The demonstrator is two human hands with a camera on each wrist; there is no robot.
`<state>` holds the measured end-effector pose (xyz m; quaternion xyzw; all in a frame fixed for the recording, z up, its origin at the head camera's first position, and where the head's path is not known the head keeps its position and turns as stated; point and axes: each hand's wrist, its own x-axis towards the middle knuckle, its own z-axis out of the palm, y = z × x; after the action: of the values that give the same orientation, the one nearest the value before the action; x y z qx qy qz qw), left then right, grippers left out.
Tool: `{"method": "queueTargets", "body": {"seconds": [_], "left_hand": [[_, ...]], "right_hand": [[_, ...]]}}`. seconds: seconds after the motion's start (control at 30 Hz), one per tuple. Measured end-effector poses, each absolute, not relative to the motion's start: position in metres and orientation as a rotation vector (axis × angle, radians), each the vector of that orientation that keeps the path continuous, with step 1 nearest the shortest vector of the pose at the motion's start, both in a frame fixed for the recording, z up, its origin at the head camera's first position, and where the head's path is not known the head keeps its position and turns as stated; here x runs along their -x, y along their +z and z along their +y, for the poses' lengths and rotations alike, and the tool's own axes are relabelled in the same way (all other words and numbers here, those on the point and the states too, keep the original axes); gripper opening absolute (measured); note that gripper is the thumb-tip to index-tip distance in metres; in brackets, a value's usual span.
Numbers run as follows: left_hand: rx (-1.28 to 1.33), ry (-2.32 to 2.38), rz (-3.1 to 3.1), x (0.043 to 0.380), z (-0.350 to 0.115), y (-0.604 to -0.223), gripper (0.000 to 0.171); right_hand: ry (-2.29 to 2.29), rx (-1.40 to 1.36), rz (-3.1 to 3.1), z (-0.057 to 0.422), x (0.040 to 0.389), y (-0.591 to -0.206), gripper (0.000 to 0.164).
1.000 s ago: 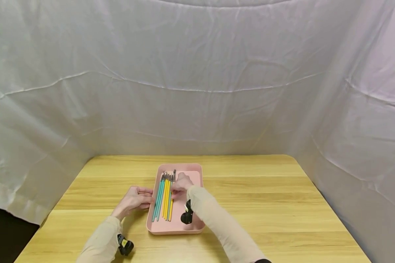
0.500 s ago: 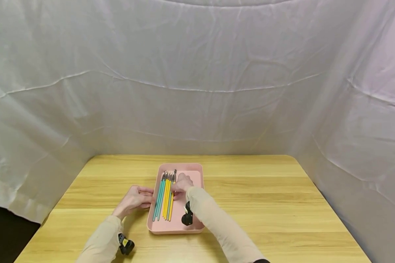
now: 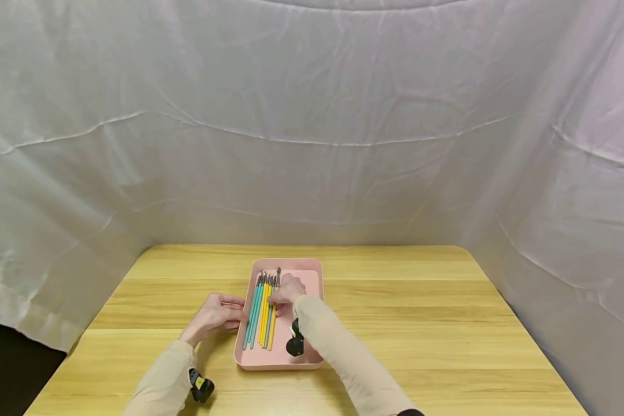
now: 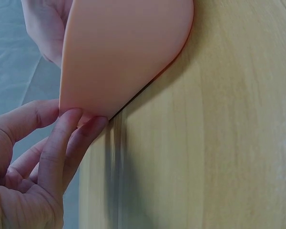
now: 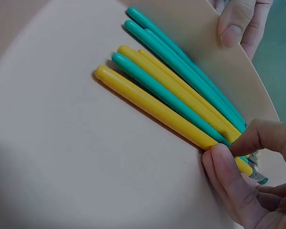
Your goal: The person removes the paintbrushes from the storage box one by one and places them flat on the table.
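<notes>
A pink tray (image 3: 278,367) lies on the wooden table with several paintbrushes (image 3: 255,318) side by side along its left half. Their teal and yellow handles point toward the person, bristles to the far end. My left hand (image 3: 213,315) holds the tray's left wall: fingertips press on the outside in the left wrist view, and its thumb (image 5: 232,34) comes over the rim in the right wrist view. Inside the tray, my right hand (image 3: 288,289) pinches the rightmost yellow paintbrush (image 5: 152,106) near its bristle end, between thumb and fingers. A teal paintbrush (image 5: 157,90) lies right beside it.
The tray's right wall (image 3: 320,286) rises close beside the right hand. Wood tabletop (image 3: 421,323) extends to both sides, and a grey cloth curtain (image 3: 312,173) hangs behind it. Each sleeved forearm carries a black camera (image 3: 294,341).
Both hands stay almost in place. The rightmost yellow paintbrush has shifted slightly to the right at the right hand's fingers, and more of its handle shows. The tray appears marginally further right.
</notes>
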<state>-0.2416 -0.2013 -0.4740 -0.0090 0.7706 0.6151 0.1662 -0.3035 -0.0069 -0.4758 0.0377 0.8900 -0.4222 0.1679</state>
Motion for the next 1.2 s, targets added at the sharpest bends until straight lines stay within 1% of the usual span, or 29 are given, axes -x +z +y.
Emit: {"method": "queueTargets", "body": {"seconds": [0.27, 0.47, 0.73, 0.87, 0.97, 1.0, 1.07, 1.2], "left_hand": [[0.041, 1.76, 2.183, 0.241, -0.2, -0.472, 0.05], [0.025, 1.76, 2.177, 0.241, -0.201, -0.472, 0.05], [0.016, 1.774, 2.169, 0.241, -0.202, -0.474, 0.049], [0.02, 1.785, 2.163, 0.241, -0.202, -0.476, 0.048], [0.025, 1.787, 2.162, 0.241, -0.201, -0.476, 0.048], [0.023, 1.786, 2.163, 0.241, -0.202, -0.476, 0.048], [0.028, 1.786, 2.163, 0.241, -0.202, -0.476, 0.048], [0.018, 1.782, 2.166, 0.241, -0.202, -0.477, 0.049]], "right_hand": [[-1.144, -0.095, 2.628, -0.011, 0.297, -0.47, 0.024], [-1.137, -0.07, 2.643, -0.013, 0.298, -0.47, 0.027], [-1.241, -0.074, 2.506, -0.005, 0.3, -0.471, 0.02], [-1.36, -0.048, 2.388, 0.003, 0.298, -0.466, 0.01], [-1.473, -0.023, 2.284, 0.01, 0.298, -0.463, 0.007], [-1.5, -0.016, 2.258, 0.013, 0.298, -0.462, 0.009], [-1.544, -0.018, 2.217, 0.018, 0.299, -0.462, 0.017], [-1.558, 0.026, 2.227, 0.028, 0.304, -0.462, 0.022]]}}
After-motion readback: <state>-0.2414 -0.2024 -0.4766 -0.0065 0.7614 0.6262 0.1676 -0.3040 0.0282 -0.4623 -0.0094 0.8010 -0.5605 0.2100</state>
